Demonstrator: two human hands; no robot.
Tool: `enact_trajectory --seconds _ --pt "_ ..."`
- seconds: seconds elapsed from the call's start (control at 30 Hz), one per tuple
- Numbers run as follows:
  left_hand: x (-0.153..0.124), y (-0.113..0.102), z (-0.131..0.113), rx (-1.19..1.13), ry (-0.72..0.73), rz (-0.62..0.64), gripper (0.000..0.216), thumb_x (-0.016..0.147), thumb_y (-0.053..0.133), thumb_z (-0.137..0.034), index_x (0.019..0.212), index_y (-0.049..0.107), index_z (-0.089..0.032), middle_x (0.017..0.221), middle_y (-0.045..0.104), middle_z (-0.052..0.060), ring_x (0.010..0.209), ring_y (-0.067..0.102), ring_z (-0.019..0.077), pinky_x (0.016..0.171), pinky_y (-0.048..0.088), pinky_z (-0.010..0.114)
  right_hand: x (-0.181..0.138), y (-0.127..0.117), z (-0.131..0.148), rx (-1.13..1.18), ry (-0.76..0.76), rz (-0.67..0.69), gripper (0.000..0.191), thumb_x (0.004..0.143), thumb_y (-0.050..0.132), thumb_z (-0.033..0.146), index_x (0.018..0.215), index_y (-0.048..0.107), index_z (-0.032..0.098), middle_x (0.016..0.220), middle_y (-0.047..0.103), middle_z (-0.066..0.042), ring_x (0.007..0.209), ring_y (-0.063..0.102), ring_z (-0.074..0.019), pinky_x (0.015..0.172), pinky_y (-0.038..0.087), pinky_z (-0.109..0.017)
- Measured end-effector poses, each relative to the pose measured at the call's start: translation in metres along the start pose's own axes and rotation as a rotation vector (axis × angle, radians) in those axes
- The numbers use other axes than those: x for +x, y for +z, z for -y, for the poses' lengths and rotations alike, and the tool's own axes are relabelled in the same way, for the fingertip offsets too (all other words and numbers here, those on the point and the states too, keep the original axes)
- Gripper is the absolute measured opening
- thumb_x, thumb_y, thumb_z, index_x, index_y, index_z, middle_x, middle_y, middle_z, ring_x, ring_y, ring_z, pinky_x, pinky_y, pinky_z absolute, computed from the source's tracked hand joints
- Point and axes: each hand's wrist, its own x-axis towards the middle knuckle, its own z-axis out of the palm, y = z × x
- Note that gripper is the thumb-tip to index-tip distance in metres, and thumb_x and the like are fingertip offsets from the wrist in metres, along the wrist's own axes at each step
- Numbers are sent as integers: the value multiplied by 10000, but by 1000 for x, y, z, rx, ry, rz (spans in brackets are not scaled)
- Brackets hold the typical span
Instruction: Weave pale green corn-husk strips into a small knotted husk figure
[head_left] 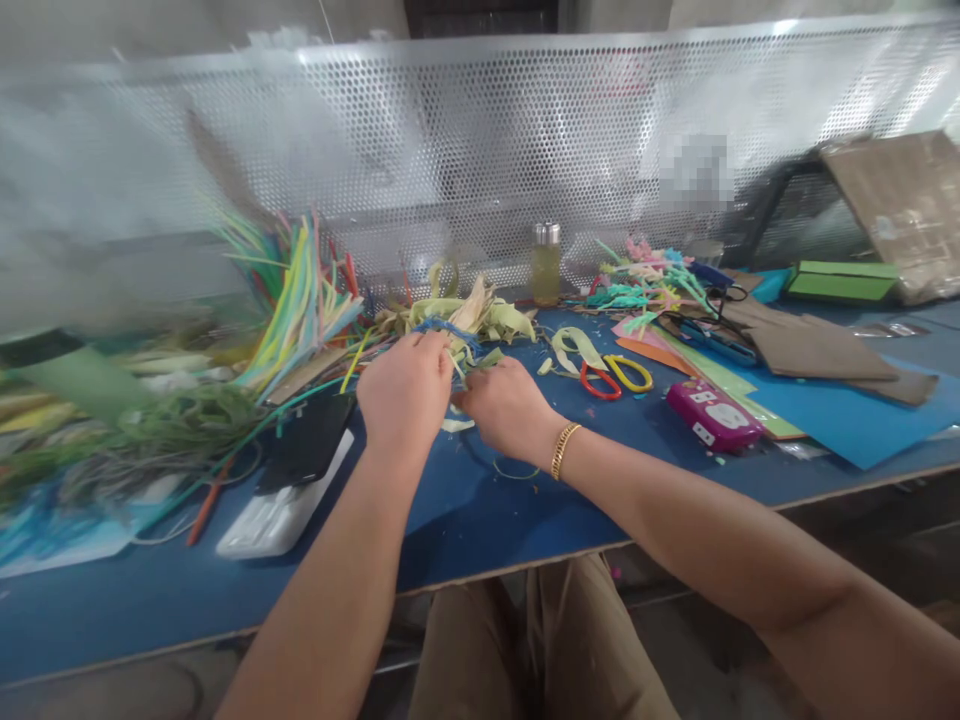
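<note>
Left hand and right hand touch pale husks

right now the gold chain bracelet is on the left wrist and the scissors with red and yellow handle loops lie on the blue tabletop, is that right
Not quite: the head view shows the gold chain bracelet at the wrist of the right hand, not the left hand. The scissors do lie on the blue tabletop.
</note>
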Motion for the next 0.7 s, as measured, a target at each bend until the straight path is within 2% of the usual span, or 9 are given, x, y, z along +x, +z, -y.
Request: enact_trajectory --seconds 0.07,0.17,0.33,0.43,0.57,0.63,0.7 --pt "0 -1 3 10 2 -6 330 879 450 -220 1062 724 -241 966 700 95 850 633 267 685 415 340 -1 -4 -5 -33 105 -41 250 870 460 89 923 691 168 900 700 -123 811 632 -238 733 317 -378" --pt "2 0 9 -16 -6 18 321 868 477 -229 1048 741 -254 997 690 91 876 633 260 690 426 330 -3 -7 -18 -49 252 -40 260 867 460 89 965 691 157 922 704 -137 834 641 -239 779 328 -387" --pt "6 5 13 -157 12 85 280 860 516 -239 1014 750 -248 1036 704 71 910 643 247 710 438 314 -6 -3 -44 48 347 40 282 828 527 115 1024 718 188 986 721 -117 879 650 -244 750 360 -354" --pt "7 6 13 -219 -61 162 258 845 562 -271 1039 732 -255 998 735 48 890 656 241 694 438 307 -7 -2 -53 332 320 117 200 829 587 189 933 758 196 926 738 -80 843 645 -213 694 376 -304" --pt "6 6 10 -218 -149 255 193 815 615 -318 949 740 -260 928 753 36 832 666 236 670 438 307 -6 -2 -52 946 144 212 147 761 699 244 859 757 151 798 726 -29 722 620 -140 666 423 -247" --pt "5 6 8 -245 -163 262 175 799 630 -316 916 745 -253 905 756 39 827 669 239 672 442 312 -4 -1 -46 1210 126 165 163 737 719 252 859 747 149 816 724 -18 739 621 -126 706 452 -243" --pt "5 8 7 -323 -165 281 165 786 643 -314 887 750 -242 882 759 44 814 673 236 674 446 312 -2 4 -40 1361 171 81 160 723 727 266 834 736 151 802 717 -13 741 619 -120 726 466 -249"
